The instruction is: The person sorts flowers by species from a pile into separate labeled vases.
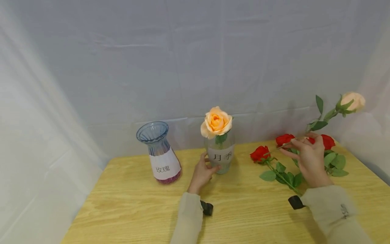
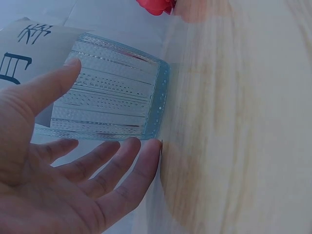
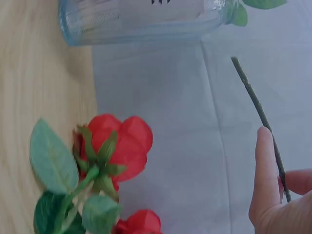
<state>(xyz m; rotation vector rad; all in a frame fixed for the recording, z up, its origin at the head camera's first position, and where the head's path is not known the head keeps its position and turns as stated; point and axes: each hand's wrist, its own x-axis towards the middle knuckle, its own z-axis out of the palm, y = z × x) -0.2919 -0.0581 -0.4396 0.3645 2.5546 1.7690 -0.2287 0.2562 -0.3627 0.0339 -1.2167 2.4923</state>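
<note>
In the head view a clear glass vase (image 1: 223, 166) with a white character label stands upright, a peach rose (image 1: 217, 122) in it. My left hand (image 1: 203, 172) holds this vase low on its left side; in the left wrist view the thumb (image 2: 58, 83) lies over its front and the other fingers are along its side. My right hand (image 1: 310, 161) pinches the stem (image 3: 257, 102) of a second peach rose (image 1: 352, 101). That rose is raised above the table, bloom to the right, with the bare stem end pointing left towards the vase.
A blue-to-purple glass vase (image 1: 167, 162) with a white label stands to the left. Several red roses (image 1: 260, 154) with green leaves lie on the wooden table (image 1: 131, 206) at the right, partly under my right hand. A white cloth (image 1: 195, 67) hangs behind the table.
</note>
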